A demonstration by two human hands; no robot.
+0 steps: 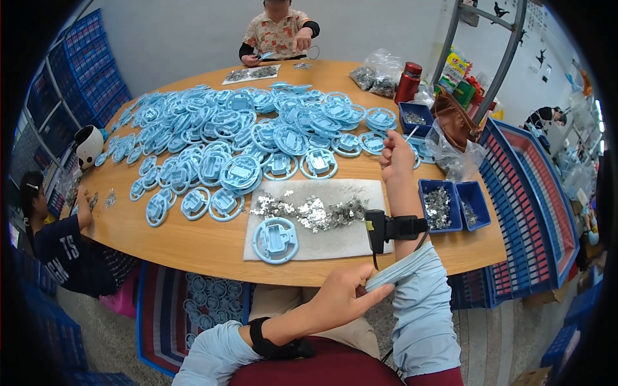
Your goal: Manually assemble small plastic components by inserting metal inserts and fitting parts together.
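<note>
My left hand (338, 301) pinches the edge of the light blue sleeve cover (418, 302) on my right forearm, which bunches there below a black wrist strap with a small device (386, 228). Raised over the table's right side, my right hand (397, 157) is closed. A thin pale stick-like thing (411, 133) shows at its fingers; its kind is too small to make out. On a white mat (335, 248) before me lies one light blue round plastic part (275, 240), hollow side up. Behind it, small silvery metal pieces (313, 213) lie in a heap.
A large pile of blue round parts (238, 132) covers the table's middle. Blue bins (440, 204) of metal pieces stand at right, near a red flask (409, 82) and stacked crates (524, 199). Co-workers sit across (277, 35) and at left (55, 238). A crate (161, 321) of parts lies below.
</note>
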